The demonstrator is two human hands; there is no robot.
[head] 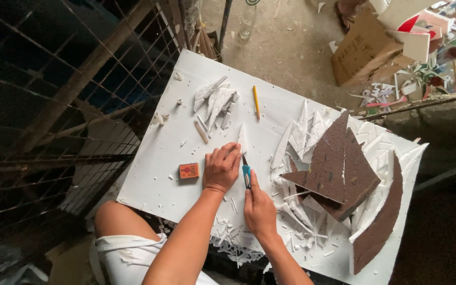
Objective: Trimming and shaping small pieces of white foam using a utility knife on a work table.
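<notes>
Hanging over the near edge of the white bench, a litter of white offcuts is seen beneath the two wrists. Just right of the left hand, the right hand is closed around a blue-handled utility knife, its blade tip set against a narrow white strip. The left hand is laid flat, fingers together, pressing that strip down. A small orange box lies just left of the left hand, with bare board around it. Right of the left hand, room is taken by brown triangular pieces, a curved brown piece and white slivers. Beyond the left hand, a heap of white shards and a yellow pencil are found near the far edge.
</notes>
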